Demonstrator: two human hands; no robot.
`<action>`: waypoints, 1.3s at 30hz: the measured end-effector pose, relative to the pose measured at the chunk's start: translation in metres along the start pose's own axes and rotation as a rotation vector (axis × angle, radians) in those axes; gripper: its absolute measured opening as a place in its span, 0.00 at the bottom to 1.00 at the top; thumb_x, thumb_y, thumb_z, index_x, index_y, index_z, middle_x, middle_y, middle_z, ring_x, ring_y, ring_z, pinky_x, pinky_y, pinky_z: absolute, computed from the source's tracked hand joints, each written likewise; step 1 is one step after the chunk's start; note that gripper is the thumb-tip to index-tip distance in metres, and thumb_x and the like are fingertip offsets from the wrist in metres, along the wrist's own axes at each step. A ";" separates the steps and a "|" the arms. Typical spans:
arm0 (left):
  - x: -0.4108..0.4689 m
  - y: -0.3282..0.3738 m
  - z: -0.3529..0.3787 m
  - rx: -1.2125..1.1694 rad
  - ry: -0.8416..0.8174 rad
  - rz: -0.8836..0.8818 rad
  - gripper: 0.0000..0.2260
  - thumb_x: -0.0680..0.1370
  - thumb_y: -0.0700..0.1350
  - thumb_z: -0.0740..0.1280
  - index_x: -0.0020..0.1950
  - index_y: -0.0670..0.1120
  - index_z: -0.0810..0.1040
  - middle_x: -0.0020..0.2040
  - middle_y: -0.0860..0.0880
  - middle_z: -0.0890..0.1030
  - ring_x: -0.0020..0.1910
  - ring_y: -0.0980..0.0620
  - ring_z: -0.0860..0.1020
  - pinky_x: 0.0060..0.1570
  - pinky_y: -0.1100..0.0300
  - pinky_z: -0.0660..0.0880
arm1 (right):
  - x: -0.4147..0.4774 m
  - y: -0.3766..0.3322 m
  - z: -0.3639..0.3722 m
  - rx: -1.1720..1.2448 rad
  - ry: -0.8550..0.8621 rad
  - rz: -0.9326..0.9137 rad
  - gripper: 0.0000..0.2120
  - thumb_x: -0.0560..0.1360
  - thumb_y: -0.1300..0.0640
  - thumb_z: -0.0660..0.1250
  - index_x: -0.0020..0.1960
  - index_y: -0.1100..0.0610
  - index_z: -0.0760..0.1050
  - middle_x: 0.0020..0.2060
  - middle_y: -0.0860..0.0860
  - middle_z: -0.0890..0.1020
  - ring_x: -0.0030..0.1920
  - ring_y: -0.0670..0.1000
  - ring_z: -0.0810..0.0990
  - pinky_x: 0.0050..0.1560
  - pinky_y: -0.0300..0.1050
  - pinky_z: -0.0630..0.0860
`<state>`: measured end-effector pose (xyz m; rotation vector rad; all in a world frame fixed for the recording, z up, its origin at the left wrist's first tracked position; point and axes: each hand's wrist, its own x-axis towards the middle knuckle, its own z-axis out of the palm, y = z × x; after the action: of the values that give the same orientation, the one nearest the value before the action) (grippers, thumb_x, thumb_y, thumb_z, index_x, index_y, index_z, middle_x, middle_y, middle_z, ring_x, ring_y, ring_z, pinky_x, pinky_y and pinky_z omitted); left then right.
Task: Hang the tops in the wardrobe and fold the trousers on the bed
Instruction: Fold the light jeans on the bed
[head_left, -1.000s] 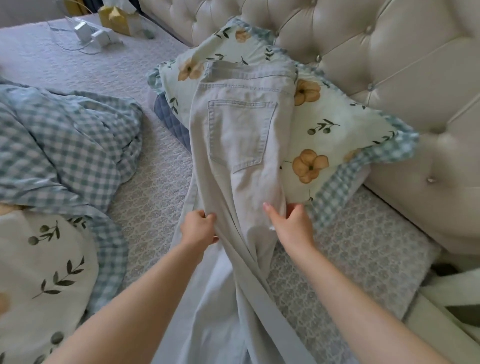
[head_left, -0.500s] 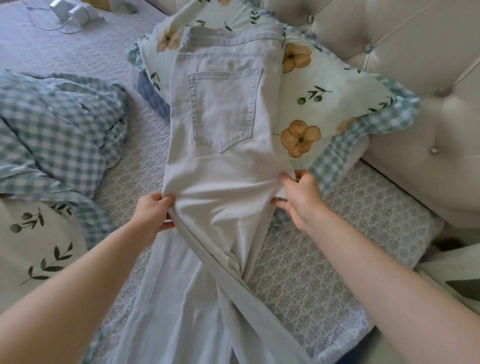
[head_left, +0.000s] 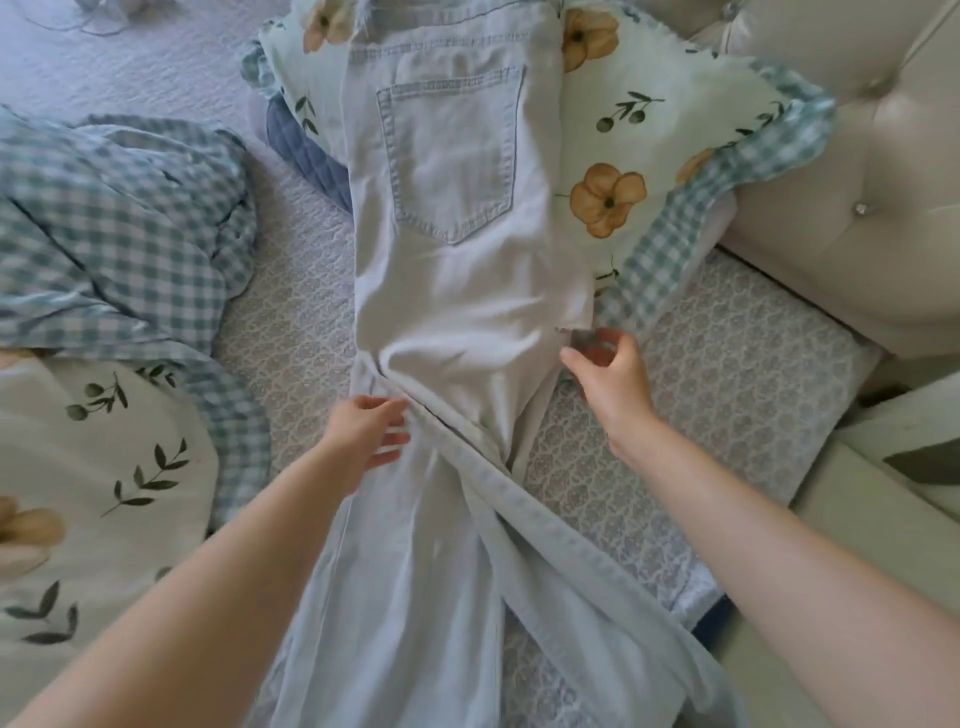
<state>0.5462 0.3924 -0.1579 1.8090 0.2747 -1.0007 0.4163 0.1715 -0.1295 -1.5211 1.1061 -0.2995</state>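
Change since the earlier frame: both hands have let go of the trousers' side edges; a moment ago each pinched the fabric, now the fingers are spread. The seat of the trousers lies flatter than before.
Left hand (head_left: 371, 434): released, fingers fanned out, its fingertips (head_left: 392, 405) resting on the trousers' left edge where one leg crosses over the other. It grips nothing.
Right hand (head_left: 610, 376): released, loosely curled, with thumb and fingers apart. It hovers just beside the trousers' right edge, close to a corner of fabric; whether it touches the cloth cannot be told.
Trousers (head_left: 457, 291): pale denim, back pocket (head_left: 452, 156) facing up. The waist end lies up on the floral pillow (head_left: 649, 135) near the head edge of the bed (head_left: 727, 353); the legs run down toward the foot, one leg twisted diagonally across the other.
Duvet (head_left: 114, 218): checked and rumpled, toward the bed's left edge, well apart from the trousers.
Headboard (head_left: 857, 171): cream, tufted, along the bed's right side.
Writing: no readable brand or label.
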 end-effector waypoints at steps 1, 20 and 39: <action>-0.008 -0.011 0.004 0.024 -0.039 -0.020 0.09 0.80 0.46 0.68 0.56 0.43 0.75 0.48 0.45 0.80 0.45 0.46 0.81 0.52 0.49 0.78 | -0.013 0.014 -0.002 -0.120 -0.023 0.020 0.18 0.76 0.52 0.69 0.63 0.55 0.70 0.54 0.50 0.80 0.52 0.49 0.79 0.51 0.46 0.78; -0.147 -0.228 -0.006 1.401 -0.636 0.469 0.25 0.81 0.57 0.61 0.77 0.64 0.59 0.79 0.54 0.36 0.75 0.41 0.29 0.73 0.37 0.37 | -0.242 0.093 -0.048 -1.245 -0.126 -0.264 0.07 0.82 0.51 0.54 0.46 0.51 0.65 0.43 0.49 0.74 0.39 0.54 0.73 0.33 0.45 0.65; -0.142 -0.180 -0.018 -0.283 -0.246 -0.130 0.08 0.81 0.38 0.59 0.43 0.38 0.72 0.35 0.43 0.77 0.37 0.44 0.83 0.41 0.50 0.81 | -0.298 0.153 -0.020 -1.296 -0.195 -0.270 0.20 0.77 0.54 0.63 0.67 0.47 0.64 0.62 0.49 0.73 0.63 0.54 0.70 0.62 0.50 0.66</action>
<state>0.3599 0.5269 -0.1695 1.4118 0.3649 -1.1991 0.1758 0.4045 -0.1438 -2.7625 0.9348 0.5054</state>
